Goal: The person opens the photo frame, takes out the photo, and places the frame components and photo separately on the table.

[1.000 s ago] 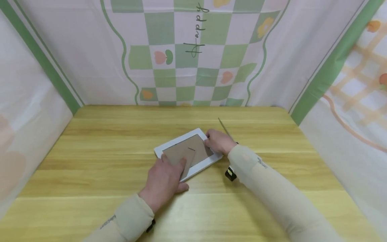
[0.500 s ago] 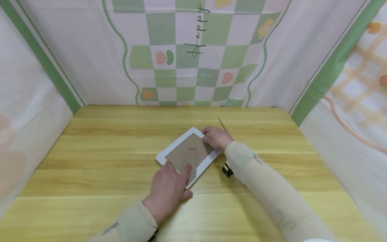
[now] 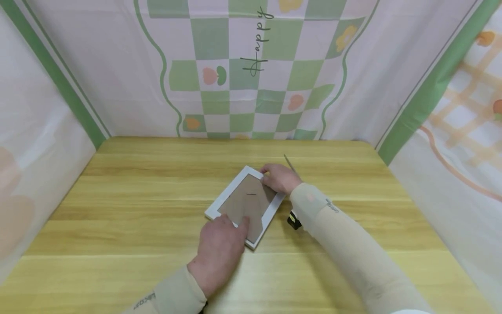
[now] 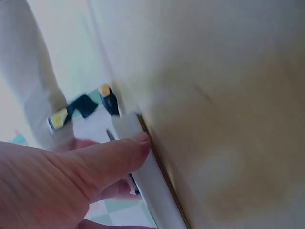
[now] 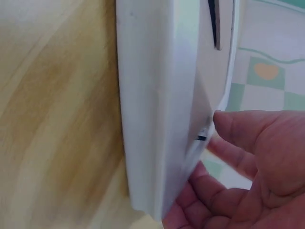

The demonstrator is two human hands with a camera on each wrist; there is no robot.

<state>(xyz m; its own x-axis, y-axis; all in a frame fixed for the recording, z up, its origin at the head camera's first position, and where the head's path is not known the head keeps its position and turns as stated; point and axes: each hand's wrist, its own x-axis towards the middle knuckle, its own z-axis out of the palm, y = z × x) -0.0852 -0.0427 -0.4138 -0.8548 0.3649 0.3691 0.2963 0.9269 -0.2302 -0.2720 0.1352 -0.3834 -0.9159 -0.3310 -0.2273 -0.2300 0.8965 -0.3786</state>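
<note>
A white picture frame (image 3: 225, 196) lies face down on the wooden table, turned at a slant. Its brown backing board (image 3: 235, 198) carries a folded stand (image 3: 252, 213) of the same colour. My left hand (image 3: 221, 250) holds the near end, its thumb against the white side in the left wrist view. At the far right corner, my right hand (image 3: 282, 178) grips the edge. A small dark tab (image 5: 201, 137) shows near its fingers in the right wrist view. Parts of both hands' fingers are hidden.
Beyond the right hand lies a tool's thin shaft (image 3: 290, 162); the forearm covers the rest. An orange-and-black handle (image 4: 108, 99) appears in the left wrist view. Printed curtains (image 3: 243, 87) enclose the table's (image 3: 137, 196) back and sides.
The picture frame has turned on the table, its near end swinging towards me and its far left edge now steeper. My left hand followed it slightly right and nearer; the right shifted slightly left.
</note>
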